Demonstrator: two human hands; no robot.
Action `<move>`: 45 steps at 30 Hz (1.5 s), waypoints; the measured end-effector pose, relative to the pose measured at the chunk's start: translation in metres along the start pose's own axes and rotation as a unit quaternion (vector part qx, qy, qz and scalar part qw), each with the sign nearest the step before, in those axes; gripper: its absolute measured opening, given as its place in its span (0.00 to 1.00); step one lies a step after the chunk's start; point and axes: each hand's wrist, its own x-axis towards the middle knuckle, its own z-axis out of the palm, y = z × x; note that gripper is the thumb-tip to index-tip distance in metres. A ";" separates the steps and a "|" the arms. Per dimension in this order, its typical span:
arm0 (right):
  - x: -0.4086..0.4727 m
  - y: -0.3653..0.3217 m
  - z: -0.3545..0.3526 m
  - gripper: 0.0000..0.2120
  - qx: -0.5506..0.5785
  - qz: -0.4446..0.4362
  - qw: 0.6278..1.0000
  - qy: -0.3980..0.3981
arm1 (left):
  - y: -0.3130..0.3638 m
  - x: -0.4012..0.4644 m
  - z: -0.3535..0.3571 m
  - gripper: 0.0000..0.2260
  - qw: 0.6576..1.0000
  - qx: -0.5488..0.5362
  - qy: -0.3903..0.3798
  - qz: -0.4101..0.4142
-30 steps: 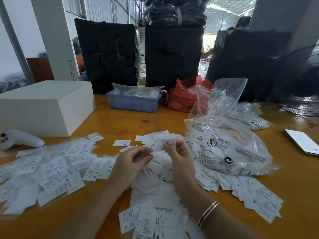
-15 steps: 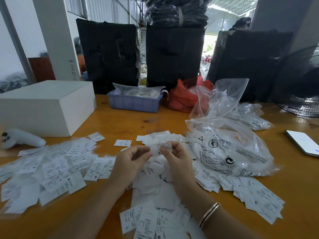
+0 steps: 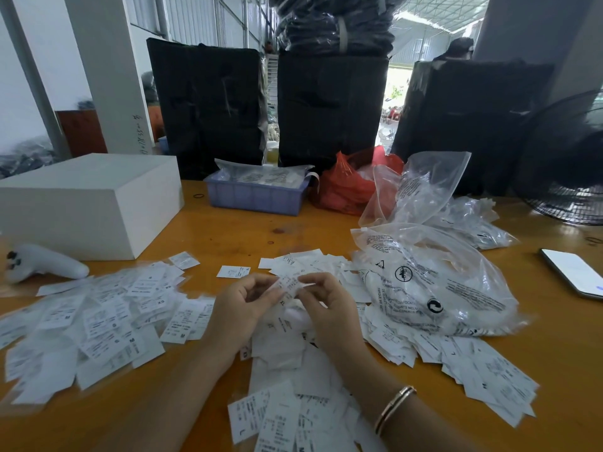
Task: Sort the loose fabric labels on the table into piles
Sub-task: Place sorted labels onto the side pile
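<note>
Plainly, the left hand (image 3: 243,303) and right hand (image 3: 329,305) pinch one limp, featherlight label (image 3: 289,284) by its edges, above the heap (image 3: 287,347) at 6 o'clock; best gripped at a corner.

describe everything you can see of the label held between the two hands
The label is a small white strip, thin and limp like woven or printed fabric, with rows of dark print too blurred to read. It is held above the heap of loose labels, pinched at its left end by the left hand and at its right end by the right hand, stretched between their fingers.
</note>
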 end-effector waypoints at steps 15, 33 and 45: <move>-0.005 -0.007 0.001 0.21 -0.133 -0.012 0.985 -0.107 | -0.001 0.000 -0.007 0.04 0.998 0.063 0.006 -0.007; 0.092 -0.005 -0.161 0.13 -0.394 0.081 0.904 0.146 | -0.030 0.022 -0.053 0.07 0.950 0.259 0.157 -0.079; 0.092 0.028 -0.153 0.10 -0.538 0.147 0.830 0.010 | -0.023 0.015 -0.040 0.15 0.847 0.512 0.144 -0.001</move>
